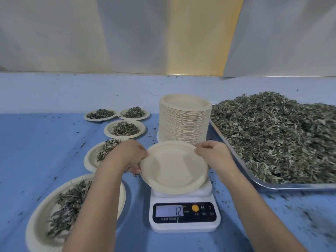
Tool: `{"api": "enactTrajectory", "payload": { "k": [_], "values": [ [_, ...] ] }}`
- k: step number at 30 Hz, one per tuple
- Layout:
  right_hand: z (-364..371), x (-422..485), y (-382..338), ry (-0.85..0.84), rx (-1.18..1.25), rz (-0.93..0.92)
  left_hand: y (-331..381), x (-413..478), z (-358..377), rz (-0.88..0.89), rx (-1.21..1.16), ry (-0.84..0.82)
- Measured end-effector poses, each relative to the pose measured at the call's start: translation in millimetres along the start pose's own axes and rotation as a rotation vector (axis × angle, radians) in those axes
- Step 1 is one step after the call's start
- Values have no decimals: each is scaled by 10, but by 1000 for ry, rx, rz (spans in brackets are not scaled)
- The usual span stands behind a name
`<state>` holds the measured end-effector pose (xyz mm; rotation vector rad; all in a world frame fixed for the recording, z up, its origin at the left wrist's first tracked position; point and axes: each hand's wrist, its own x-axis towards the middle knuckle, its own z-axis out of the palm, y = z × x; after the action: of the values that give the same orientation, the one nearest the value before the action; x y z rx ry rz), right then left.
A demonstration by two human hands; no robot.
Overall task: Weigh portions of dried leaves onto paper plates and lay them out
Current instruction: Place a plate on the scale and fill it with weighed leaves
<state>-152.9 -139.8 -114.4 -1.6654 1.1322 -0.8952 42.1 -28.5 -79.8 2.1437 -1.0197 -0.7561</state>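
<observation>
Two forearms (101, 206) run up from the near edge to the hands. The left hand (131, 153) pinches the plate's (172, 168) left rim and the right hand (211, 153) pinches its far-right rim. The empty plate is level over the scale (183, 227). I cannot tell if it rests there, though the display reads minus 12. The leaves (272, 135) lie heaped in the tray (272, 186) just right of the scale, nearer the right hand. Filled plates (125, 129) lie to the left.

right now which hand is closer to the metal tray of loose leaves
Right. The right hand pinches the right rim of the empty plate, just beside the tray; the left hand holds the opposite rim, farther away.
</observation>
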Motion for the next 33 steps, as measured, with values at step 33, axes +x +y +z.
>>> {"api": "enactTrajectory", "payload": {
  "k": [33],
  "values": [
    [-1048,51,250,271,-839,119,977,-296,1032,653,24,188]
  ]
}}
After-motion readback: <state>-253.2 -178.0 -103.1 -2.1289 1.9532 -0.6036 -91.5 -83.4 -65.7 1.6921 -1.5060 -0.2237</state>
